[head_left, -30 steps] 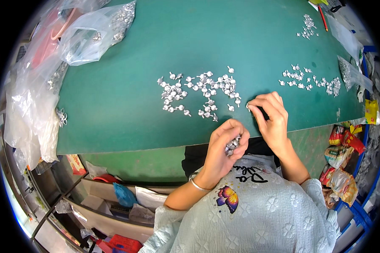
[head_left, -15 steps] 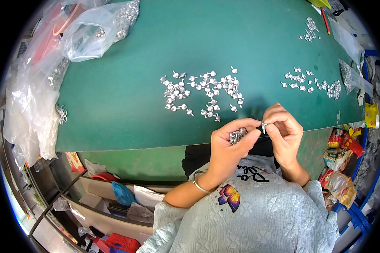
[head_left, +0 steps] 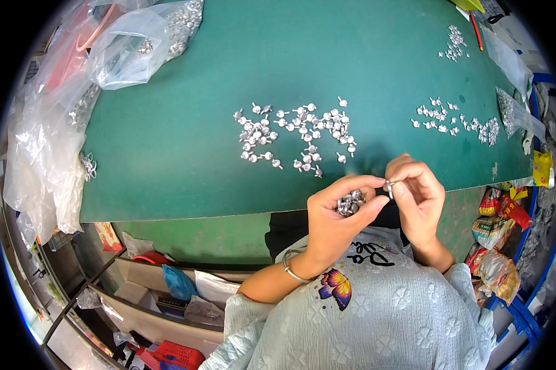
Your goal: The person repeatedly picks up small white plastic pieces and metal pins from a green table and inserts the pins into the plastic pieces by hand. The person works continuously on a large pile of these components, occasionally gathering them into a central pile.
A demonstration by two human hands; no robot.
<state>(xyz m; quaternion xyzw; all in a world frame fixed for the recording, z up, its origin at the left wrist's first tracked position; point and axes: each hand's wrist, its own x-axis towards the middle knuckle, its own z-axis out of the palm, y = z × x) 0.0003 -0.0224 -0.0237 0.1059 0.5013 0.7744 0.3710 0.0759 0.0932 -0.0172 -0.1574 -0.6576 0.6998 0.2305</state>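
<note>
Cupped in my left hand (head_left: 328, 216) is a cluster of small silver metal parts (head_left: 350, 203) with round heads. My right hand (head_left: 421, 200) pinches a single small silver metal part (head_left: 390, 188) between thumb and fingertips. The left index fingertip comes right up to that piece, and the left thumb tip lies just below it. Both hands hover by the table's near edge. Beyond them, a loose group of similar parts with round heads and short stems (head_left: 312, 149) lies spread on the green table (head_left: 198, 179).
More small silver parts (head_left: 489, 131) lie at the right, with another pile (head_left: 455, 40) farther back near a red pencil (head_left: 477, 32). Clear plastic bags (head_left: 127, 58) holding metal parts cover the left side. A part-filled bag (head_left: 506, 111) rests at the right edge.
The left thumb has moved slightly away from the index finger, leaving more of the cupped parts showing. The piece in my right fingertips has turned a little. The table parts have stayed put.
</note>
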